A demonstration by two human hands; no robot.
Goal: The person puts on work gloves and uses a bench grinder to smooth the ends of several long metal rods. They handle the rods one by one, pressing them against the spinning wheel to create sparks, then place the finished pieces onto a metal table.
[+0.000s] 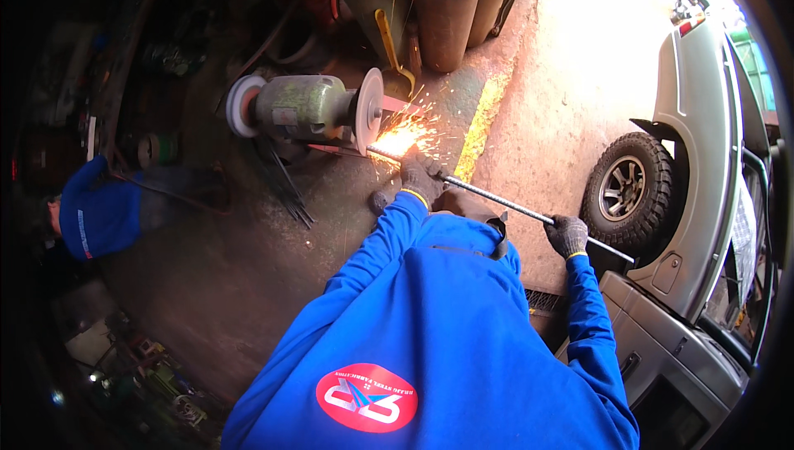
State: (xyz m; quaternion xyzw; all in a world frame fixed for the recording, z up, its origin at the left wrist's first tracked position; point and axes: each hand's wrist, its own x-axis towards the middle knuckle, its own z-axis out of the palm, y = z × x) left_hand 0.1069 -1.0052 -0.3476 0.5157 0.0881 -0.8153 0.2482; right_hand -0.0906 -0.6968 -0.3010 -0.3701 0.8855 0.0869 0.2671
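Gripped in both my gloved hands is a long ribbed steel bar (504,202), slanting down to the right. My left hand (422,177), in a dark grey glove, is closed round it close to its grinding end. Further back along the bar, my right hand (567,236) is wrapped round it too. The bar's far end meets the right-hand wheel (369,111) of a green bench grinder (304,107). Bright orange sparks (401,137) spray from that contact, and their glare hides the bar's tip. A second wheel (245,107) sits on the grinder's left side.
Tall cylinders (447,11) stand beyond the grinder, beside a yellow-handled tool (387,40). Several thin dark rods (289,193) lie below the grinder. Another person in blue (103,210) is at the left. A silver vehicle with a large tyre (624,188) stands close on my right.
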